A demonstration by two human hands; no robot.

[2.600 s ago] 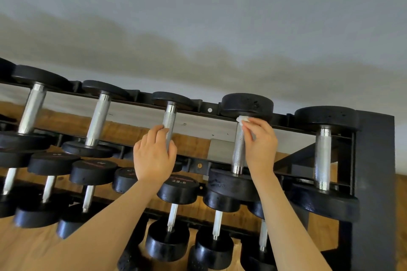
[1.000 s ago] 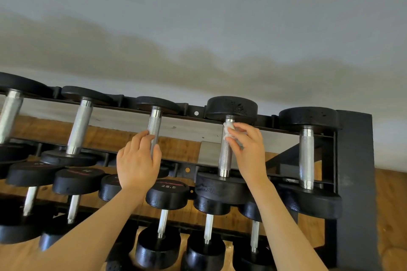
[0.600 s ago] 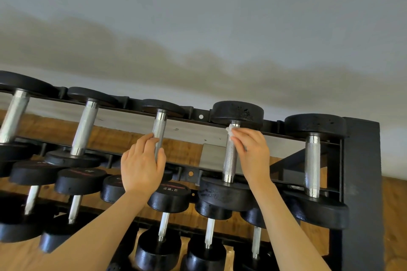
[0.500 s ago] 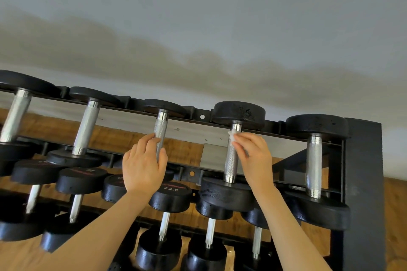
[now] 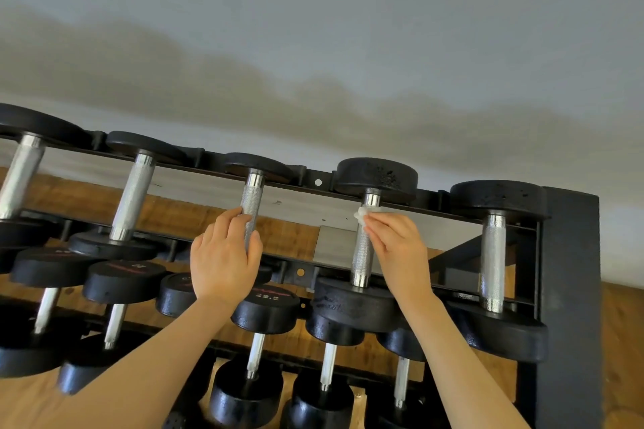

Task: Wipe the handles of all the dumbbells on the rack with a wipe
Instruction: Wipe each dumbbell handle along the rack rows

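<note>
The right hand (image 5: 397, 247) pinches a small crumpled white wipe (image 5: 362, 216) against the far end of a knurled steel dumbbell handle (image 5: 362, 247) on the black metal rack (image 5: 571, 289), mostly hiding it; the left hand (image 5: 224, 259) grips the neighbouring handle (image 5: 251, 205) on the left; the leftmost dumbbells are cut off.

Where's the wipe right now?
In the head view, the wipe is right of centre, pinched in the right hand against the upper end of a top-row dumbbell handle, second from the rack's right end.
</note>
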